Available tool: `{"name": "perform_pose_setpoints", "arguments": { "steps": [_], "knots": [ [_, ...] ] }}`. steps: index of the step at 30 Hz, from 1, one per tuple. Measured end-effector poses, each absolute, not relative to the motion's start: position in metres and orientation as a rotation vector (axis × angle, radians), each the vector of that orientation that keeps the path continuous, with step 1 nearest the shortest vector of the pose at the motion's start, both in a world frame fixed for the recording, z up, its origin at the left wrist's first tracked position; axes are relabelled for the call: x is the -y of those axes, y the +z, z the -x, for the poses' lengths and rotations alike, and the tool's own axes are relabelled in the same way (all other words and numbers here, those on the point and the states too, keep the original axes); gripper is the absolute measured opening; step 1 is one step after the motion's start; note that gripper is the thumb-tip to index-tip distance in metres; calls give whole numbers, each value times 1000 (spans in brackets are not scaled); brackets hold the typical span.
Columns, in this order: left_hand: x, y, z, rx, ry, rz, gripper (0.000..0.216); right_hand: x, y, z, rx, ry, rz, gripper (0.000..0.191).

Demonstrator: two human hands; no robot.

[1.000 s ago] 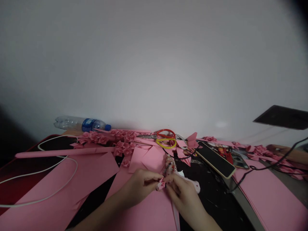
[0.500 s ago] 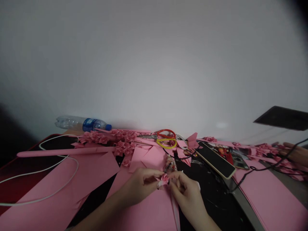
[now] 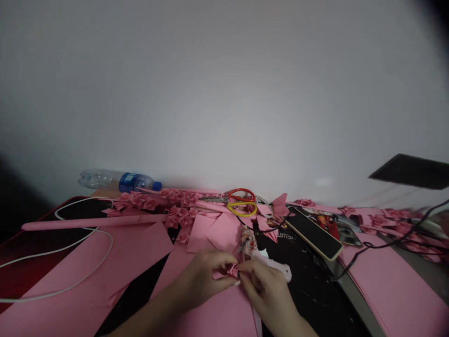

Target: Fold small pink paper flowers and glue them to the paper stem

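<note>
Both of my hands meet low in the middle of the view, above a pink paper sheet (image 3: 217, 313). My left hand (image 3: 201, 281) and my right hand (image 3: 264, 288) each pinch the same small folded pink paper flower (image 3: 231, 270), fingertips closed on it from either side. Just beyond my hands lie a small patterned tube (image 3: 248, 241) and a white tool (image 3: 275, 264). Several finished pink paper flowers (image 3: 164, 203) are heaped further back.
Red and yellow scissors (image 3: 242, 202) lie near the wall, a plastic water bottle (image 3: 117, 180) lies at the back left. A rolled pink paper stick (image 3: 94, 222), a white cable (image 3: 63, 262), a phone (image 3: 314, 232), black cables (image 3: 389, 243) and more pink sheets (image 3: 389, 281) cover the table.
My hands have turned and reworked the little flower, lowering it slightly. A hand at the far right edge, seen half a second ago, is gone from view.
</note>
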State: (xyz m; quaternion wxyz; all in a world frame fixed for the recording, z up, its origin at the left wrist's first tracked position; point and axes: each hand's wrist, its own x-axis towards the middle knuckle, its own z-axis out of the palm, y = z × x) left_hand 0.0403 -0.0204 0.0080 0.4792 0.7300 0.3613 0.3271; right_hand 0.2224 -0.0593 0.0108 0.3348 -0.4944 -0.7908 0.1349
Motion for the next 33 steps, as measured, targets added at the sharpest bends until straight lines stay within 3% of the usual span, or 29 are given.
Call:
{"name": "perform_pose_setpoints", "arguments": {
  "steps": [22, 31, 33],
  "knots": [
    [12, -5, -38, -969, 781, -1672, 8, 57, 17, -223, 2060, 392, 1287, 23],
    [3, 5, -33, -1029, 894, -1374, 2, 49, 31, -244, 1943, 258, 1501, 25],
    [2, 5, -33, -1010, 946, -1272, 10, 46, 37, -248, 1999, 281, 1561, 30]
  ]
}}
